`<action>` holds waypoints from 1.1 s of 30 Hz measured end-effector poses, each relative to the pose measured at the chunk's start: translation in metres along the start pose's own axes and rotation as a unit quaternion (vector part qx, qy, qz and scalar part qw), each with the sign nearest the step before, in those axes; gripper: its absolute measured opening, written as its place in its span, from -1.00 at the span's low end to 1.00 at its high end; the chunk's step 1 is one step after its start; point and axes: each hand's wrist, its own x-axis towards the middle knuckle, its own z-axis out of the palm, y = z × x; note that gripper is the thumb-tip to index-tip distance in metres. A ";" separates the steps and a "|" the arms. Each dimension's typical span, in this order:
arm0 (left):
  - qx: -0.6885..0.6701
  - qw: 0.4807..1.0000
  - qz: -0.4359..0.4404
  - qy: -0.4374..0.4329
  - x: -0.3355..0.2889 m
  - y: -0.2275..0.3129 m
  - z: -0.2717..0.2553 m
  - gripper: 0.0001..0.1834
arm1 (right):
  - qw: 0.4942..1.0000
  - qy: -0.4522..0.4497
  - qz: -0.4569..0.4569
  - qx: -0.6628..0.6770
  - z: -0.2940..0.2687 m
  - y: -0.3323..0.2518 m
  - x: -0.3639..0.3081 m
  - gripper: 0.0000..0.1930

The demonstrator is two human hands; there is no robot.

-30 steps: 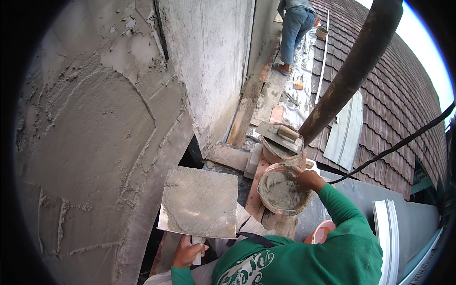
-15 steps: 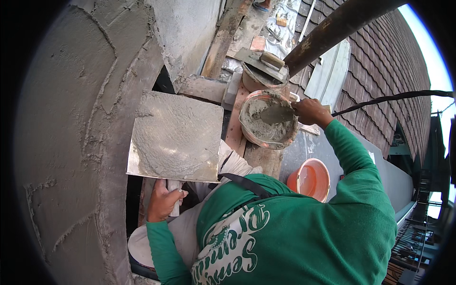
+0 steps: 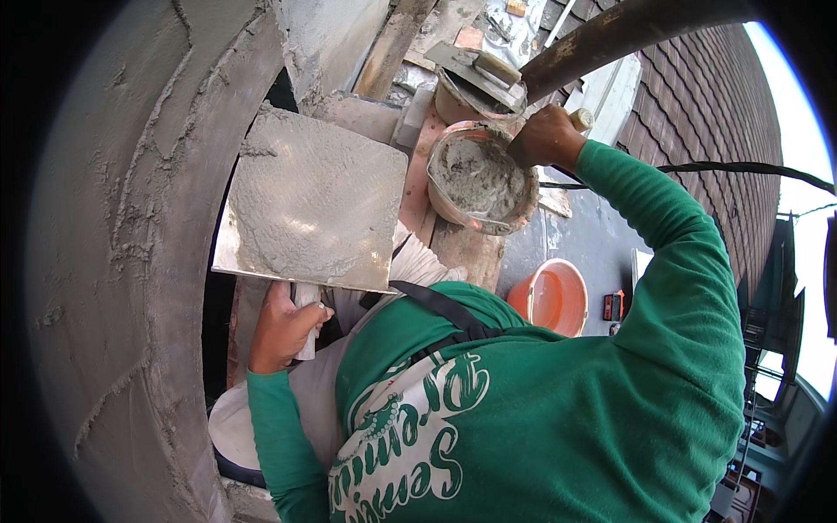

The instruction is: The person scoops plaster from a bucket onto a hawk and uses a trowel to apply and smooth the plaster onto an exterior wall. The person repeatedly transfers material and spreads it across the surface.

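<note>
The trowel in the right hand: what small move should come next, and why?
Perhaps scoop some mortar: the trowel, gripped in the right hand, is at the mortar bucket, and the left hand's board looks bare at one corner.

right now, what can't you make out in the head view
All in the head view:
Most of the trowel handle: inside the right hand.
Underside of the board: hidden by its own top.
Much of the inside of the rear bucket: covered by the float.
Upper end of the pole: cut off by the picture's edge.
The red-and-black object: too small to identify.
</note>
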 end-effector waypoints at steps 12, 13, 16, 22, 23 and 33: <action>0.006 0.998 -0.023 -0.061 0.067 -0.012 0.035 -0.27 | 0.985 -0.141 -0.049 0.084 0.056 -0.031 0.029 -0.72; -0.007 0.998 -0.004 -0.068 0.068 -0.014 0.037 -0.29 | 0.989 -0.105 -0.038 0.097 0.057 -0.030 0.023 -0.72; -0.036 0.996 0.013 -0.081 0.073 -0.019 0.037 -0.31 | 0.989 -0.053 -0.014 0.139 0.057 -0.024 0.002 -0.71; -0.052 0.996 -0.028 -0.072 0.078 -0.020 0.040 -0.33 | 0.976 0.024 0.071 0.203 0.063 -0.061 -0.051 -0.71; -0.047 0.996 -0.021 -0.068 0.079 -0.019 0.040 -0.32 | 0.973 0.057 0.081 0.208 0.061 -0.071 -0.061 -0.72; -0.052 0.996 -0.035 -0.058 0.084 -0.026 0.037 -0.28 | 0.969 0.105 0.121 0.190 0.003 -0.028 -0.109 -0.75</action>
